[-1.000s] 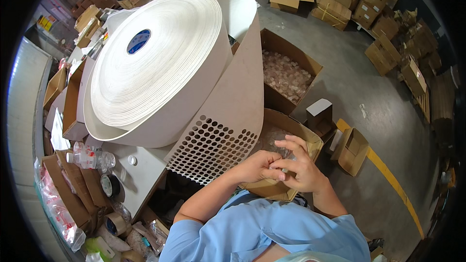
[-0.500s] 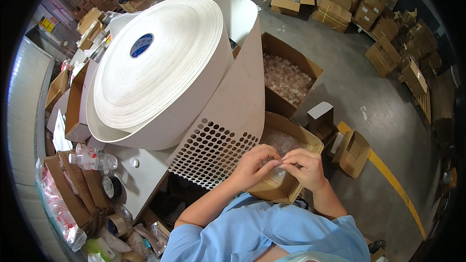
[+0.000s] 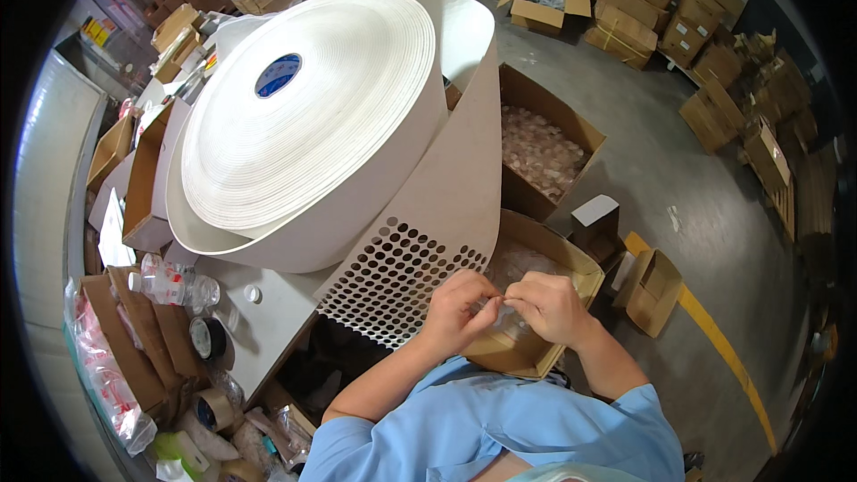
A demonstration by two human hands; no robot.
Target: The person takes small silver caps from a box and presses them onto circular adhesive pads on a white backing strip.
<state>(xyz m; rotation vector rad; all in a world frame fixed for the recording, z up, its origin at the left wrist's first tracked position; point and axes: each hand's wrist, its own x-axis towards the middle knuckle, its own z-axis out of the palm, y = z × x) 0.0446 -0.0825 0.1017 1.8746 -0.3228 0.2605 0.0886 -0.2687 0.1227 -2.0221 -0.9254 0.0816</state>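
Observation:
My left hand [image 3: 461, 311] and my right hand [image 3: 550, 306] meet over a shallow cardboard box [image 3: 571, 261], with the fingertips of both pinched together. Whatever sits between them is too small to make out. Inside the box lies clear, thin plastic material [image 3: 522, 263], partly hidden by my hands. Just left of my left hand hangs a white sheet with rows of punched round holes [image 3: 393, 277]. That sheet comes off a large white roll [image 3: 308, 116] with a blue core label, lying on its side on the table.
Beyond the shallow box stands a deeper carton of small translucent discs [image 3: 540, 147]. An opened small carton [image 3: 650, 290] is on the floor at right, by a yellow line [image 3: 723, 348]. Plastic bottles [image 3: 174, 287], a black tape roll [image 3: 207, 337] and a white cap [image 3: 253, 293] lie at left.
Both hands stay pinched together, their fingertips slightly further apart, and the right hand's back has turned up more. The surroundings have shifted slightly right in the picture.

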